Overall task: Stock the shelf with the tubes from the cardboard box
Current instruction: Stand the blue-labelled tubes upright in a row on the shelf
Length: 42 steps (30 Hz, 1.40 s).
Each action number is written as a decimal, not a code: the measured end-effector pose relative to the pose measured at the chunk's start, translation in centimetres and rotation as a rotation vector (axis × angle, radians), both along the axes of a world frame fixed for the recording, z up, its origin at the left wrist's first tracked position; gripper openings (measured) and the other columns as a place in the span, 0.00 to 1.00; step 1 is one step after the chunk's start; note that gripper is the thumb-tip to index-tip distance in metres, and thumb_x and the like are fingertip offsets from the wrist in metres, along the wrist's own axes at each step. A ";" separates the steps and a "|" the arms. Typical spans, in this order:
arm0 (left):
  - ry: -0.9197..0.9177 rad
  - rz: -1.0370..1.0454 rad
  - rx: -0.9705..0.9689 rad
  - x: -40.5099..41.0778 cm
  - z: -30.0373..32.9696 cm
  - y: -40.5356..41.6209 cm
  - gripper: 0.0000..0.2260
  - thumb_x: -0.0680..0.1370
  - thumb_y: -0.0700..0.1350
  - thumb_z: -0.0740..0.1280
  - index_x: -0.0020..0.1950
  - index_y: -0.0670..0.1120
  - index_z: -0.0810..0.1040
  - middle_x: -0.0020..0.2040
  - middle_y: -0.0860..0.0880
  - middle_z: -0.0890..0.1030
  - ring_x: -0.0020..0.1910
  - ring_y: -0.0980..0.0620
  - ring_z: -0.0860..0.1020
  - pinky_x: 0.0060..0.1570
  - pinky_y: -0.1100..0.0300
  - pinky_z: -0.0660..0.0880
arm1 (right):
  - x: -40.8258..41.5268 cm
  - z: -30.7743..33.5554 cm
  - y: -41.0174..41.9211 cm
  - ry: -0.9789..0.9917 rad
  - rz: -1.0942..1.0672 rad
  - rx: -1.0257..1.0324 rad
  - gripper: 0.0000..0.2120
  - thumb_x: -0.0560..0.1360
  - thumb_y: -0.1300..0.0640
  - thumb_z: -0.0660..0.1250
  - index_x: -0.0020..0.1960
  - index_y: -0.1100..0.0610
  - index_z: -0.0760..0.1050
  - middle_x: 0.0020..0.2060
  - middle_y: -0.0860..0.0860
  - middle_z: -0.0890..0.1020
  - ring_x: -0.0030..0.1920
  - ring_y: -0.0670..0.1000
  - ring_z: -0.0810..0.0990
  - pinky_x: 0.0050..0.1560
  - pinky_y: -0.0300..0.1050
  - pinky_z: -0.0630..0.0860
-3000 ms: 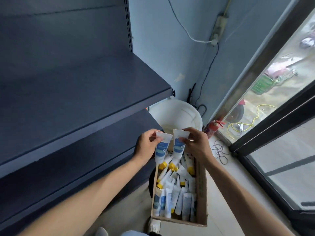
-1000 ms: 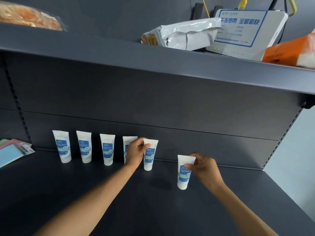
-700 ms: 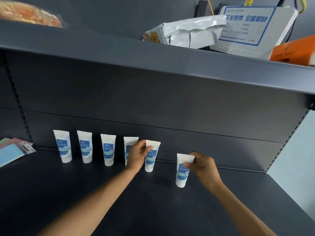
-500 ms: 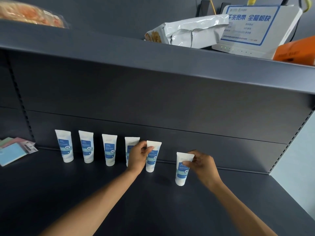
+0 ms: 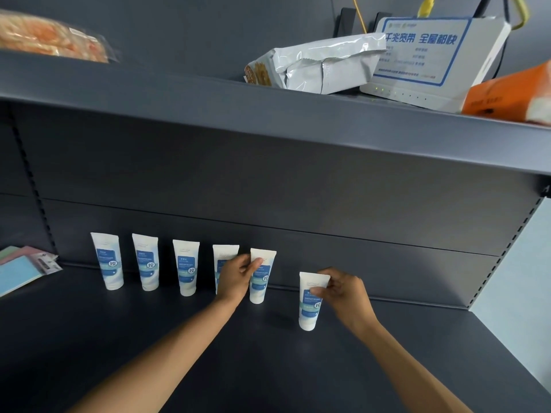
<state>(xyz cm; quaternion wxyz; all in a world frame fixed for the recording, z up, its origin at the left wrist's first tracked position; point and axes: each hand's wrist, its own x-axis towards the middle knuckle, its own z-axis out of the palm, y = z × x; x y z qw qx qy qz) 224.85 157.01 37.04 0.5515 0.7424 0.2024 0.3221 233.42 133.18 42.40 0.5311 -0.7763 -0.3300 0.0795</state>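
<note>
Several white tubes with blue labels stand cap-down in a row along the back of the dark shelf (image 5: 149,338); the leftmost tube (image 5: 108,260) is near the left upright. My left hand (image 5: 237,275) pinches the top of the fifth tube (image 5: 260,278), which stands in that row, and partly hides the fourth tube (image 5: 223,254). My right hand (image 5: 343,290) pinches a sixth tube (image 5: 310,302) that stands further right and closer to the front than the row. The cardboard box is out of view.
Pastel packets (image 5: 21,269) lie at the shelf's left end. The upper shelf (image 5: 268,114) carries a silver snack bag (image 5: 316,67), a white router (image 5: 432,58), an orange pack (image 5: 512,93) and a wrapped snack (image 5: 50,40). A pale wall (image 5: 512,293) bounds the right side.
Three seconds ago both hands lifted tubes from the cardboard box on the floor. Over the last second both tubes stand on the shelf in my hands, barely shifting; the view drifted slightly.
</note>
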 end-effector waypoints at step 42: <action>0.231 -0.156 0.155 4.4 -4.2 -7.5 0.12 0.75 0.43 0.73 0.58 0.48 0.81 0.51 0.57 0.86 0.51 0.65 0.82 0.56 0.62 0.78 | 6.4 -2.0 4.2 -0.018 0.079 -0.004 0.11 0.70 0.65 0.75 0.45 0.51 0.80 0.39 0.49 0.86 0.41 0.46 0.85 0.43 0.39 0.81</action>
